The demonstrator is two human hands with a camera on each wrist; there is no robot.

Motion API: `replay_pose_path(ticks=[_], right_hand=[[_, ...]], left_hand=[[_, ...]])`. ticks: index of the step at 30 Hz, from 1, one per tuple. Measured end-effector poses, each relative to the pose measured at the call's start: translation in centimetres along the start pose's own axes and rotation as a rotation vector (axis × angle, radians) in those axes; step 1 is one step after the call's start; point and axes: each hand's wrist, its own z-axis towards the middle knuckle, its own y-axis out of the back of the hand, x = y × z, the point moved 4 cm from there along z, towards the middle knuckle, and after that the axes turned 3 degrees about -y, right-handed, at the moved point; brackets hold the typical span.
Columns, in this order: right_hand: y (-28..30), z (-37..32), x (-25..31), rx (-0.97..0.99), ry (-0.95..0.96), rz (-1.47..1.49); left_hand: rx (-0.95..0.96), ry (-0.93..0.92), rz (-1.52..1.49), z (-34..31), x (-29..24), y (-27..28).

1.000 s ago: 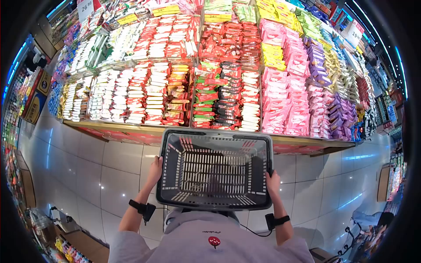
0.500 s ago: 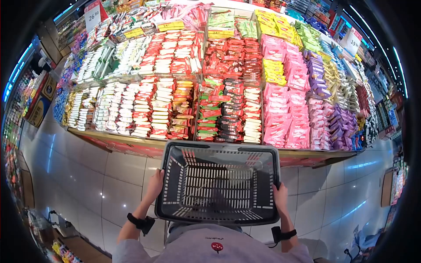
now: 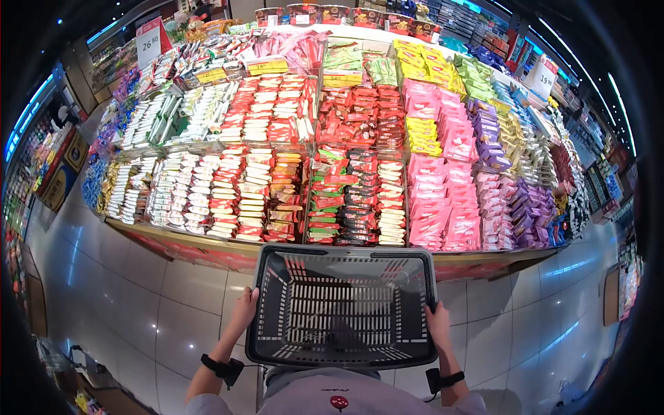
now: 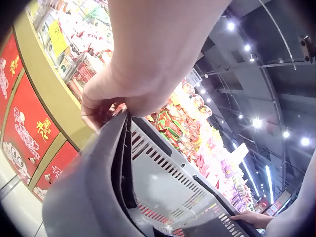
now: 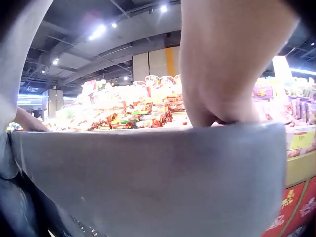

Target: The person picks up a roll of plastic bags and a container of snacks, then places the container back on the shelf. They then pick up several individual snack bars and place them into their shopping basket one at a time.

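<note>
Closest to you, just beyond your shirt front, is the grey basket, held out level with its mouth up toward you, so that you look down through it onto its slatted bottom and walls. Your left hand grips the basket's left side, fingers curled in on the rim; your right hand grips the right side, though its fingertips are hidden and you cannot tell how tightly they close. The rim's far edge overlaps the front edge of the display stand in the head view; whether they touch, you cannot tell. Tiled floor opens out on either side of the basket. Past the edge, the stand's compartments hold packed rows: white packs, black packs and pink packs in front, with purple packs toward the right. Behind them lie red packs and, farther back, yellow packs, between two upright price signs, with round tubs lined up along the back
</note>
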Motion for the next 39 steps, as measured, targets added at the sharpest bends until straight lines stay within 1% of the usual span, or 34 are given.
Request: replay_pose_path(ticks=[3,4,6,8,10,13,16,18,20,21,22,23,24,25,26,28,31,32,34,35,37,38,39], right_hand=[[-0.5,0.3,-1.1,-0.069,0.043,0.001],[-0.5,0.3,-1.4,-0.062,0.040,-0.008],[-0.1,0.6,-1.2,-0.050,0.043,-0.026],[1.4,1.0,-0.4,-0.055,0.096,-0.056],[2.7,2.2,0.3,-0.055,0.124,-0.081],[5.8,3.0,4.4,-0.074,0.318,-0.007],[9.5,0.6,11.5,0.011,0.480,0.311],[11.9,-2.0,16.0,0.060,0.564,0.390],[14.2,-4.8,20.3,0.124,0.668,0.446],[15.2,-6.3,22.1,0.168,0.720,0.468],[16.1,-7.7,23.7,0.195,0.733,0.427],[16.6,-8.8,25.0,0.163,0.812,0.417],[17.0,-9.7,26.1,0.198,0.855,0.427],[17.2,-10.3,27.0,0.226,0.906,0.436],[17.0,-10.4,27.4,0.252,0.908,0.434],[16.8,-10.6,28.0,0.307,0.913,0.425],[16.0,-9.9,28.2,0.394,0.851,0.434],[15.9,-9.8,28.3,0.415,0.829,0.432],[15.6,-9.4,28.3,0.404,0.826,0.434],[15.3,-9.2,28.2,0.402,0.821,0.437],[14.9,-8.7,27.9,0.440,0.805,0.484],[14.7,-8.3,27.7,0.463,0.795,0.503],[14.2,-7.7,27.5,0.512,0.748,0.522]], left_hand=[[-0.010,-0.021,-0.017,0.0,1.2,-0.3],[-0.016,-0.029,-0.021,0.0,1.5,-0.4],[-0.136,-0.142,-0.013,0.6,1.0,0.3],[-0.233,-0.280,-0.013,1.3,-0.1,1.3],[-0.289,-0.440,-0.021,2.0,-3.5,3.5],[-0.165,-0.368,-0.145,2.7,-9.3,6.3],[-0.079,-0.402,-0.337,0.0,-17.4,9.7],[-0.104,-0.681,-0.192,-3.6,-23.8,13.0],[-0.171,-0.945,-0.137,-7.6,-28.3,15.6],[-0.186,-1.079,-0.111,-9.5,-30.0,16.5],[-0.220,-1.127,-0.095,-11.6,-31.1,17.2],[-0.310,-1.265,-0.111,-13.3,-31.7,17.4],[-0.333,-1.280,-0.182,-14.9,-31.9,17.6],[-0.297,-1.223,-0.126,-16.6,-31.4,18.1],[-0.266,-1.167,-0.071,-17.8,-31.2,18.6],[-0.260,-1.333,-0.160,-18.6,-34.2,19.1],[-0.330,-1.387,-0.241,-19.1,-34.6,19.2],[-0.308,-1.259,-0.247,-20.4,-34.3,19.3],[-0.278,-1.229,-0.264,-20.3,-34.5,19.5],[-0.265,-1.319,-0.274,-19.6,-34.1,19.5],[-0.303,-1.365,-0.278,-17.9,-33.1,19.1],[-0.360,-1.323,-0.272,-16.9,-32.2,18.5],[-0.383,-1.289,-0.199,-15.6,-31.8,18.3]])
